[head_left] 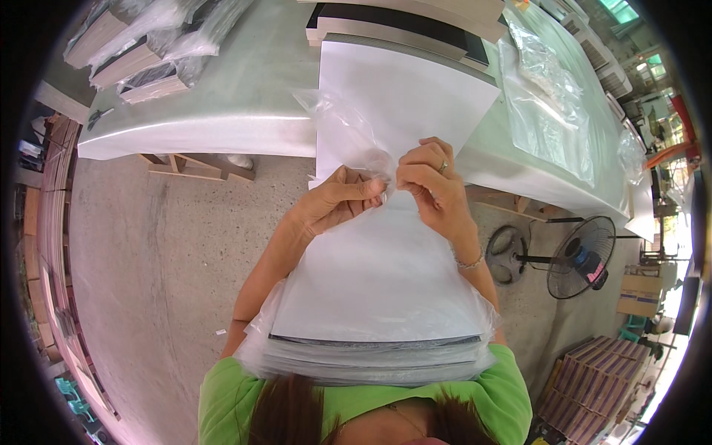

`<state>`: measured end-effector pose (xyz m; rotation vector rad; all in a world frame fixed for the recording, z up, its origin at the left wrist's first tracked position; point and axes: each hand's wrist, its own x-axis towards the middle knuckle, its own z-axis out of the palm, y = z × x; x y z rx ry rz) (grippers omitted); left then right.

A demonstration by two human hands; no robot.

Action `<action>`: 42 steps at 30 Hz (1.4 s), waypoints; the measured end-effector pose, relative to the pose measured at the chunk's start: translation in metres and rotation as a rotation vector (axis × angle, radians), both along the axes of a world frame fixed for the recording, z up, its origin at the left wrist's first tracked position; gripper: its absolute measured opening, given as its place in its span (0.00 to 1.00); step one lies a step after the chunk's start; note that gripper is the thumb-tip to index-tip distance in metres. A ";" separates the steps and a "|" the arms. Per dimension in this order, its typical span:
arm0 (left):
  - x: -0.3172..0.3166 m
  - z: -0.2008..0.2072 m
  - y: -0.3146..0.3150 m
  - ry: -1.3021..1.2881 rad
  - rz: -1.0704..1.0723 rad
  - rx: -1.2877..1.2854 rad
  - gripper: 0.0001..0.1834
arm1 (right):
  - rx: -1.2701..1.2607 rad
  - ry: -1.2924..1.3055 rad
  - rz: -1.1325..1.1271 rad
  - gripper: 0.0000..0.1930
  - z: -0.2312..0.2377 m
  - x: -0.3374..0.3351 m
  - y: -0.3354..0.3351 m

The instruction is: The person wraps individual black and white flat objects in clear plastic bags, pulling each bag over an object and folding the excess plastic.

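Observation:
Against my body rests a clear plastic bag (475,315) with a stack of white sheets (371,297) inside; a dark line runs along the stack's near edge. My left hand (341,199) pinches the gathered mouth of the bag, thumb on top. Beside it, my right hand (434,182) is closed on the same bunched plastic, its fingers curled. A loose flap of film sticks out beyond my left fingers toward the table. Just past both hands, a large white sheet (400,96) lies on a stack at the table's edge.
Dark and pale board stacks (393,33) stand behind the white sheet on the covered table (245,89). Wrapped bundles (152,78) and scissors (99,116) lie at left. Flat plastic bags (549,111) are at right. A floor fan (582,258) and stacked cartons (593,386) stand to my right.

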<state>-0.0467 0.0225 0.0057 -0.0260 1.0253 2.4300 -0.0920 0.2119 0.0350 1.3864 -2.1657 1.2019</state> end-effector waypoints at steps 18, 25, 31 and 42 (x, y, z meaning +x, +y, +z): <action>0.001 -0.038 -0.057 0.188 0.507 -0.493 0.16 | -0.538 -0.355 -0.214 0.02 0.012 -0.008 0.026; -0.002 0.060 0.013 1.148 0.480 -1.491 0.14 | -0.431 -0.473 -0.182 0.02 0.010 -0.003 -0.007; -0.028 0.035 -0.001 0.661 0.334 -0.614 0.14 | -0.054 -1.369 0.194 0.09 0.031 -0.005 0.022; 0.003 -0.005 -0.028 0.079 -0.301 0.070 0.21 | -1.313 -1.435 0.408 0.11 -0.008 -0.008 0.033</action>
